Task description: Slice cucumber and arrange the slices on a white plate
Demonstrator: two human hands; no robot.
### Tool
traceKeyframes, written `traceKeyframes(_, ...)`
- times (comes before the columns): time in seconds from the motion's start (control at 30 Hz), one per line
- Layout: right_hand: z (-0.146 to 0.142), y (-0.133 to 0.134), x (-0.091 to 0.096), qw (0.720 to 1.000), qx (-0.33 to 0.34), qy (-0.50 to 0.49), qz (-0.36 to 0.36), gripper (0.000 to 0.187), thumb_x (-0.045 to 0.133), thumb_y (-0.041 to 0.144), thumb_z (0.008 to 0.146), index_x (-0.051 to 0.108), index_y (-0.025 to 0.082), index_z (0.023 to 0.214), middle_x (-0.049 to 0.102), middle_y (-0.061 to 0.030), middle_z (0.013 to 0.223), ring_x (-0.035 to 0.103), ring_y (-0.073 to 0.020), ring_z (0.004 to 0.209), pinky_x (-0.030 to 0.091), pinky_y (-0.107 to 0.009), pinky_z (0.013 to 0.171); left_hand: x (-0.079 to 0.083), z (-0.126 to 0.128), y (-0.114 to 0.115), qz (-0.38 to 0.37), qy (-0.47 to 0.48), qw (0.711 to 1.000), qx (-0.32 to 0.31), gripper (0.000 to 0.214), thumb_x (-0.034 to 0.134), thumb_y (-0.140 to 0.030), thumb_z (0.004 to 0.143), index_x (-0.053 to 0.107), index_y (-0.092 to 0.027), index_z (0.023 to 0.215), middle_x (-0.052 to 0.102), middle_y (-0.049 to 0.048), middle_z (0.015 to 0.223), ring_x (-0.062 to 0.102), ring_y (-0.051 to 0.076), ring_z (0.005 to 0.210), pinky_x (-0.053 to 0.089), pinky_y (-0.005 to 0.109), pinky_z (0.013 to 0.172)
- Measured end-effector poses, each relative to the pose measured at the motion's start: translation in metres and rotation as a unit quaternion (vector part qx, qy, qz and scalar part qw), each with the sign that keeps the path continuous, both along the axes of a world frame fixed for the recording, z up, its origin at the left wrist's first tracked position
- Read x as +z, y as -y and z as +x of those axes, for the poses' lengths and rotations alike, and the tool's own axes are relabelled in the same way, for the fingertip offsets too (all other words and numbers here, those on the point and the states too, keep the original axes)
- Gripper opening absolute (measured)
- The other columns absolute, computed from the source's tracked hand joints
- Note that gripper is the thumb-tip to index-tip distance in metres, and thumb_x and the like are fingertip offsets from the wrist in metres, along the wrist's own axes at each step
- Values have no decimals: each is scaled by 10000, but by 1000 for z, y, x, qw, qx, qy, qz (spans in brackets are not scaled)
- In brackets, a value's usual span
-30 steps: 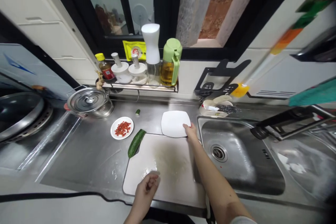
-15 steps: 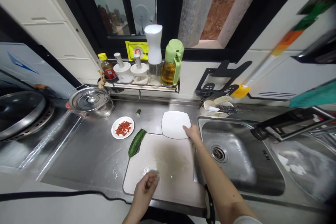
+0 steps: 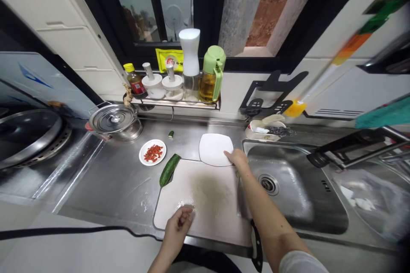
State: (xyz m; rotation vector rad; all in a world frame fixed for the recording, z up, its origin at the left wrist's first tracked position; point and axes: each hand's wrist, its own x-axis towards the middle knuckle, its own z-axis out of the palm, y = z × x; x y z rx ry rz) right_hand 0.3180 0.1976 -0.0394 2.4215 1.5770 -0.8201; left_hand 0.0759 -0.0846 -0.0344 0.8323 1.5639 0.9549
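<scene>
Labels: yellow packet (image 3: pixel 165 60), red-labelled bottle (image 3: pixel 137 87), both beyond cutting board (image 3: pixel 187 179); writing unreadable.
Right hand (image 3: pixel 237 159): closed on white plate (image 3: pixel 214 148), at board's far edge.
Left hand (image 3: pixel 178 224): half-curled over board; contents unclear.
Cucumber (image 3: pixel 169 170): board's far-left corner.

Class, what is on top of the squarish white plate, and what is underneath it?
The right hand has its thumb on the squarish white plate; no food shows there. The plate covers whatever lies underneath; the other fingertips are hidden.
</scene>
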Motion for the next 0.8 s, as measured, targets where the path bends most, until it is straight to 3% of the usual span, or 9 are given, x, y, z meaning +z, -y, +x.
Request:
traceKeyframes(0.13,-2,2,11,1000,15,23,6,638,557,580,815,613,64,1186,613,-242,1194,576,-340,1131,465,-397,871,-2,0,0,10,-9,1000,-14,446,643,-563,742,677,-156,921,567,8,671,501,115,634,416,217,616)
traceKeyframes(0.3,3,32,25,989,16,20,146,608,424,589,891,504,147,1301,668,-159,1065,619,-290,1027,442,-348,808,0,0,-16,49,-50,998,4,378,621,-516,763,679,-159,876,575,7,670,521,128,646,429,234,632)
traceKeyframes(0.47,25,106,28,980,8,-24,196,451,430,473,918,541,178,1241,673,-77,859,634,-215,845,377,-260,678,1,0,-42,100,-79,983,130,388,559,-457,817,613,-153,1051,577,10,728,534,131,665,447,243,653)
traceKeyframes(0.57,41,158,25,984,-15,-20,179,409,428,455,913,570,170,1170,661,-61,805,624,-208,777,349,-258,631,1,-1,-58,140,-155,960,186,364,533,-415,839,602,-160,1090,605,44,837,550,150,742,455,281,739)
traceKeyframes(0.7,48,217,24,993,-32,-5,114,398,398,487,917,550,199,1146,668,-50,821,633,-225,777,332,-275,606,1,1,-81,221,-328,901,177,262,501,-329,855,629,-189,1035,611,91,1023,530,226,1020,376,401,965)
traceKeyframes(0.8,45,243,22,996,-23,2,86,384,426,474,906,531,191,1144,671,-63,869,640,-228,819,353,-279,632,1,-1,-97,192,-430,868,159,299,510,-286,844,621,-193,1106,549,119,1169,471,263,1148,306,448,1036)
